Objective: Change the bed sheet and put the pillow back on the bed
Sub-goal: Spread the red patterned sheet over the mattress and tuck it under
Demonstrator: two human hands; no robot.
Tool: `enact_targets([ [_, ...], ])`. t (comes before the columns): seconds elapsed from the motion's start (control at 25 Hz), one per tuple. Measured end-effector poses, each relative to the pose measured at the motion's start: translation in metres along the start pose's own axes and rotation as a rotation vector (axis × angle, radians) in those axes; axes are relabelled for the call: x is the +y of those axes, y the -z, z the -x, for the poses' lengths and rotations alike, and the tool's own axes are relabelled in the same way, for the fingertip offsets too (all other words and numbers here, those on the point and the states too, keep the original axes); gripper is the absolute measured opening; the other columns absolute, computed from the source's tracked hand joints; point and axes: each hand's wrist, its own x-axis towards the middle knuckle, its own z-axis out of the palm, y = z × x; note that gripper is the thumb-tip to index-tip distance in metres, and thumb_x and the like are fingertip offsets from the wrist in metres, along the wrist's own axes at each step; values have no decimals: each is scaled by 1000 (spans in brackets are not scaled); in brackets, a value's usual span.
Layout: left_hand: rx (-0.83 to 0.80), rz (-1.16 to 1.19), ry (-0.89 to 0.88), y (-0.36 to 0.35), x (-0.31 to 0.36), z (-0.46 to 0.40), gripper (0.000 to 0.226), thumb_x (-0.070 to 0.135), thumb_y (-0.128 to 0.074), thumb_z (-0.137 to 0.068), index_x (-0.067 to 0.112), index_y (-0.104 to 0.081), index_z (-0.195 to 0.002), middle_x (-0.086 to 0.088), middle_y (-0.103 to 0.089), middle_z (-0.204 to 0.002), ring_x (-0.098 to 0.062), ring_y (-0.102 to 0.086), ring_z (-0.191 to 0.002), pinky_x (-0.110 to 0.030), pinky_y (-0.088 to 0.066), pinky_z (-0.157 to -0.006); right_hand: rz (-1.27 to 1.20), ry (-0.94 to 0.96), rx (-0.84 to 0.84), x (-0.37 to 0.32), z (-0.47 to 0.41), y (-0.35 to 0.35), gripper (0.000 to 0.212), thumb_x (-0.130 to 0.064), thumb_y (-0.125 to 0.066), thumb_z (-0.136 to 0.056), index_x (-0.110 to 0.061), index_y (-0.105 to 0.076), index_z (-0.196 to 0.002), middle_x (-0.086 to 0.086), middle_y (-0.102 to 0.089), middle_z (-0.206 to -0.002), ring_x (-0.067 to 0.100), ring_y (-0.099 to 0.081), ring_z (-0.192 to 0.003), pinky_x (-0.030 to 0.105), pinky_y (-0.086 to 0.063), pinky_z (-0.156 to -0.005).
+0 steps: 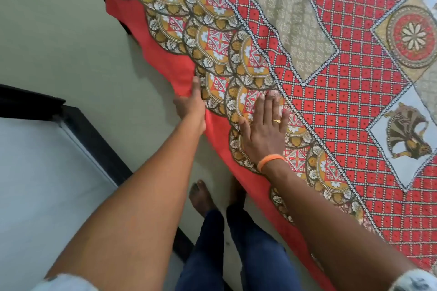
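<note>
**Smoothing the fresh sheet along the bed edge**

Pale floor tiles (71, 38) are running along the side of the bed where I am standing, with a dark-framed panel (78, 130) lying off to my left. I am seeing the red patterned bed sheet (343, 106) spreading across the bed, its plain red border hanging over the side. My right hand (264, 125) is lying flat on the scalloped border, fingers straight and apart. My left hand (192, 104) is reaching down to the hanging edge; I cannot tell whether its fingers are curling round the cloth. I judge the sheet-laying step is nearly finishing. Next I should be tucking this edge, then fetching the pillow, which is not showing.
</note>
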Motion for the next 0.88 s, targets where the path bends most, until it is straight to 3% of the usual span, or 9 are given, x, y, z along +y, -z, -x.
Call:
enact_targets([
  [0.08,57,-67,-72,16,9,10,46,58,-63,-87,12,-60,-88,-1,-67,-91,-17,-65,-83,-32,-56,-77,23,-4,-53,2,-1,-13,78,-61,-6,-98,-10,-4,-156,9,6,-164,24,10,-151,54,-1,-120],
  [0.16,108,-137,-169,38,3,-1,32,44,-57,-96,15,-59,-83,4,-63,-80,-11,-58,-71,-27,-50,-69,7,21,-40,-3,-7,-3,77,-61,-8,-99,-10,-3,-156,9,8,-164,24,11,-151,54,-1,-120],
  [0.24,134,-236,-188,54,0,-11,32,42,-54,-98,12,-64,-89,-1,-66,-84,-15,-59,-73,-31,-49,-71,45,80,-32,-8,-13,-1,75,-59,-11,-100,-10,1,-156,9,12,-163,24,14,-150,55,-1,-120],
  [0.4,140,-249,30,26,2,-34,36,34,-49,-101,5,-67,-111,-11,-70,-110,-29,-66,-100,-41,-54,-92,23,58,-9,-48,-48,4,78,-59,-9,-99,-6,-5,-156,13,9,-163,28,10,-151,57,-2,-119],
  [0.56,166,-184,168,13,30,-41,29,1,-45,-88,1,-66,-108,-14,-69,-107,-31,-68,-96,-43,-56,-81,113,423,-5,-101,-59,-6,78,-55,-29,-99,-5,-8,-155,15,6,-162,32,5,-150,55,-3,-120],
  [0.64,252,-219,75,17,57,-51,30,2,-44,-88,-2,-65,-109,-13,-68,-105,-29,-66,-96,-40,-54,-81,44,624,-25,-105,-76,-2,65,-44,-42,-99,-7,-30,-151,15,-12,-162,32,-10,-150,53,-10,-121],
  [0.76,392,-154,-65,18,111,-72,35,18,-41,-96,-4,-62,-114,-12,-63,-106,-29,-62,-100,-35,-49,-86,-243,812,85,-98,-100,29,29,-23,-51,-95,-5,-66,-113,17,-47,-146,35,-42,-136,52,-38,-109],
  [0.8,387,-122,-105,15,130,-80,42,29,-43,-97,-4,-59,-117,-12,-63,-109,-30,-61,-104,-36,-48,-88,-309,738,191,-96,-112,41,22,-18,-56,-93,-4,-67,-105,19,-53,-138,37,-48,-131,52,-43,-103],
  [0.88,300,-85,-76,6,157,-96,72,60,-47,-93,-1,-48,-133,-16,-59,-128,-32,-58,-118,-44,-50,-98,-391,372,297,-91,-140,52,25,-21,-54,-96,-3,-63,-111,22,-50,-138,37,-42,-134,53,-38,-109],
])
